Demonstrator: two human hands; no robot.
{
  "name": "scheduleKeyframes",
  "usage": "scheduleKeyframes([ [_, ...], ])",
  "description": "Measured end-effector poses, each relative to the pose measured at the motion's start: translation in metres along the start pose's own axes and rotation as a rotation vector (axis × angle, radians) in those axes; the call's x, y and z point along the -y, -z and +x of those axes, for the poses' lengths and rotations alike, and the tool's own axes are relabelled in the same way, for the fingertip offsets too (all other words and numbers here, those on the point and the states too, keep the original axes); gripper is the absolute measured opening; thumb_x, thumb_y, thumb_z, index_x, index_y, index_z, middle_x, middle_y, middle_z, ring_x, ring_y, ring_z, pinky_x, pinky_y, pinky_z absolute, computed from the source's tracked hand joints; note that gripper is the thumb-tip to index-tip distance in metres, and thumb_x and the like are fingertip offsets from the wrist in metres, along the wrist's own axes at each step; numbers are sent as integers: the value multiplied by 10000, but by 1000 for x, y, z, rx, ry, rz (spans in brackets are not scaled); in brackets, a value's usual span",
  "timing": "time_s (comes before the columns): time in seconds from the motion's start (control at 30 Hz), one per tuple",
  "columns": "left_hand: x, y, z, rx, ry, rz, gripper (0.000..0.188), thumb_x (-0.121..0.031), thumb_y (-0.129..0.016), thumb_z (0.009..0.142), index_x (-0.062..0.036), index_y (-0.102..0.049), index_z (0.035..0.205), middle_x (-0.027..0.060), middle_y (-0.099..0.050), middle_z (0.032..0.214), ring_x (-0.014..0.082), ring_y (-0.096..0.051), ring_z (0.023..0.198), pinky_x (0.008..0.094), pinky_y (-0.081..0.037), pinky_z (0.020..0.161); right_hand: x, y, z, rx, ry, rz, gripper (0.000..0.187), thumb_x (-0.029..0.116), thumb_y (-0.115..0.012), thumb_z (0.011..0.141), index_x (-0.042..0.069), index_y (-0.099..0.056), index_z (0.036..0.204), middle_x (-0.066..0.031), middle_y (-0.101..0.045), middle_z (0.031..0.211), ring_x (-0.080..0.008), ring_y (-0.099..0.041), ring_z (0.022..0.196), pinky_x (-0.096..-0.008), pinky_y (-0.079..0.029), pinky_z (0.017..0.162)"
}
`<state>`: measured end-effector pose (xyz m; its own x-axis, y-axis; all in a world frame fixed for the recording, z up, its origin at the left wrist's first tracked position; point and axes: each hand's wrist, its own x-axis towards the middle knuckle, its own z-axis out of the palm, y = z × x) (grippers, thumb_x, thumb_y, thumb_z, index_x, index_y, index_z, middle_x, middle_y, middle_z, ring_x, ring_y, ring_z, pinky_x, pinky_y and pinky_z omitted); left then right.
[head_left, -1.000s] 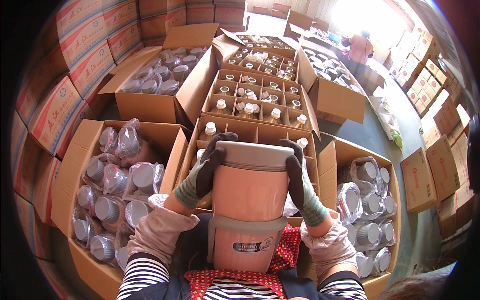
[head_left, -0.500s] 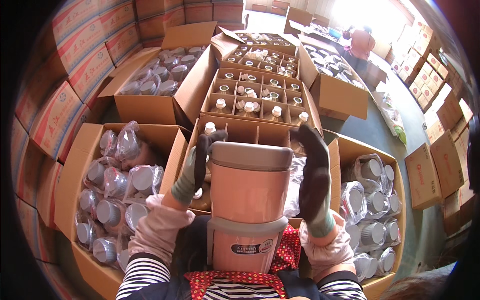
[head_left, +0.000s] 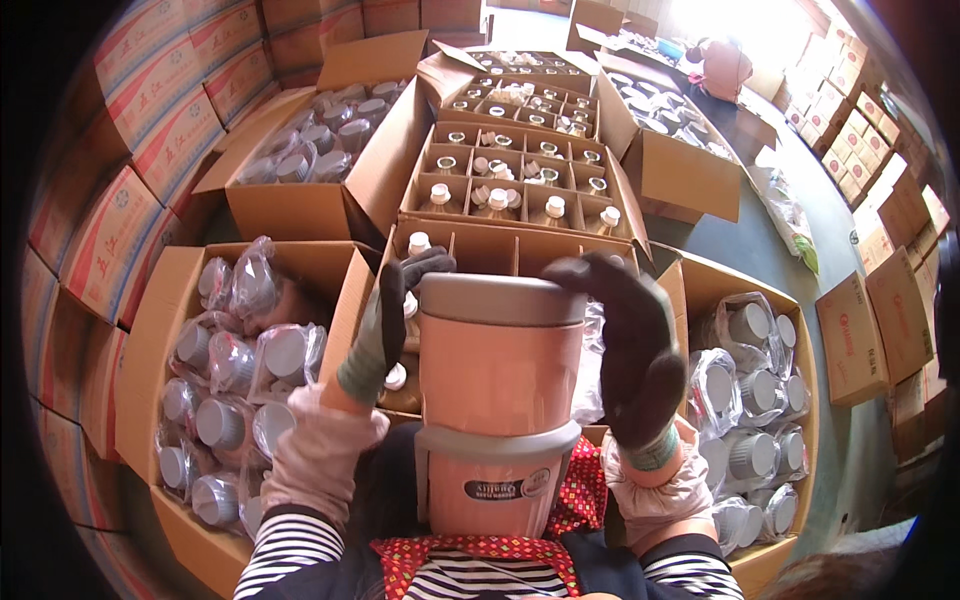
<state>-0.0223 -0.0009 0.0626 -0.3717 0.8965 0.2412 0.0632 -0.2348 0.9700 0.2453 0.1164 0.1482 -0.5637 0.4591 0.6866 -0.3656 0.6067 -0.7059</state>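
Note:
A pink insulated flask with grey bands stands between my arms, its lower end against my red patterned apron. Its label is upside down, and a wide grey end is uppermost. My left hand, in a dark glove, has its fingers bent by the upper left rim. On the other side my gloved right hand is spread, slightly blurred, with fingertips at the upper right rim. Neither hand wraps round the flask. Behind it, a divided carton holds bottles with white caps; the flask hides part of it.
Cartons of bagged pink flasks with grey caps stand left and right. More divided cartons of bottles run away ahead. Stacked printed boxes wall the left side. Another person is at the far right.
My right hand's fingers have bent inward onto the flask's upper right rim; before, they pointed up beside it. My left hand and the flask have barely moved.

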Motion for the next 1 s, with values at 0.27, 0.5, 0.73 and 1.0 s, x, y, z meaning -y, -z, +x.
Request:
scheduleKeyframes([
  [0.27, -8, -15, -2, 39, -26, -59, 907, -688, -156, 1078, 36, -442, 1542, 180, -464, 1593, 292, -389, 1505, 390, -247, 1251, -8, 7, 15, 100, -8, 109, 587, 395, -380, 1118, -56, -518, 1468, -193, -551, 1494, -318, -457, 1455, -414, -229, 1263],
  [0.5, 9, 3, 0, 107, 70, -163, 992, -784, -214, 1019, 29, -460, 1532, 192, -500, 1547, 268, -445, 1447, 422, -291, 1239, -12, 2, 18, 223, -196, 78, 485, 306, -345, 1130, -16, -623, 1364, -163, -609, 1438, -230, -533, 1386, -385, -362, 1190],
  [0.73, -58, -41, -2, 14, -345, 139, 830, -659, -337, 1076, 60, -506, 1455, 224, -603, 1414, 332, -532, 1375, 466, -349, 1204, -80, 11, 13, 162, -529, 394, 574, 403, -329, 1146, -47, -629, 1340, -127, -709, 1265, -210, -651, 1175, -356, -434, 1109],
  [1.0, 27, 14, 9, 108, -316, 248, 514, -416, -280, 1157, -5, -572, 1057, 233, -677, 1215, 381, -636, 1211, 510, -449, 1126, -52, 4, 26, 291, 314, -397, 324, 92, -500, 1036, -63, -584, 1307, -224, -681, 1049, -379, -681, 976, -429, -541, 876],
])
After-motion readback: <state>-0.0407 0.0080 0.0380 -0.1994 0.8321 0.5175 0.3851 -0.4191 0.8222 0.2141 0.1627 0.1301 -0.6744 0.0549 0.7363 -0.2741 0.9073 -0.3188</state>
